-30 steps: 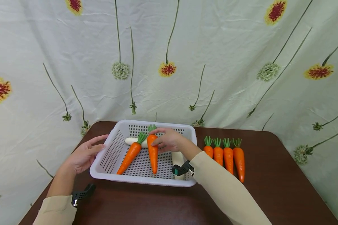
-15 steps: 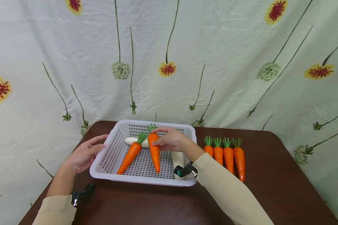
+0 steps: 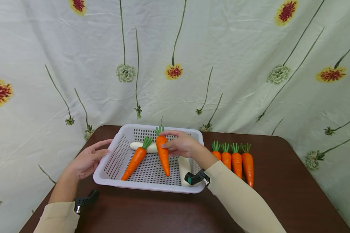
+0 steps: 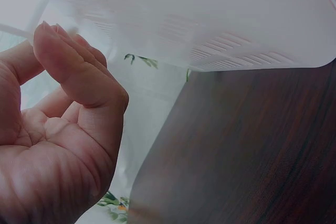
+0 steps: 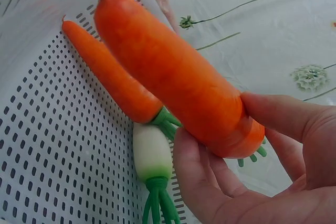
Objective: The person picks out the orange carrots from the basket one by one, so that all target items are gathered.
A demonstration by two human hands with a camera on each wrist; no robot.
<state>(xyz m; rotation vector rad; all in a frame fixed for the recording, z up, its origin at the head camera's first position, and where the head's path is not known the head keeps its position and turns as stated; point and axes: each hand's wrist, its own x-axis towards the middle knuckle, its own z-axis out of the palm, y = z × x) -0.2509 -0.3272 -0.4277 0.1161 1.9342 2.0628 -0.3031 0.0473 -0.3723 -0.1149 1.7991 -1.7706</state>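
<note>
The right hand [image 3: 179, 145] and its held carrot [image 3: 164, 158] sit further right than a moment ago. The counter [image 3: 145, 213] bears a white basket [image 3: 145, 186] near its far-left corner. The left hand [image 3: 87, 161] touches the basket's left rim; whether it pinches, I cannot tell. The right grip clasps the held carrot over the basket.

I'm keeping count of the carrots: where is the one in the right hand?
In the head view, the held carrot is over the white basket, pinched by the right hand, right of the carrot lying inside it.
</note>
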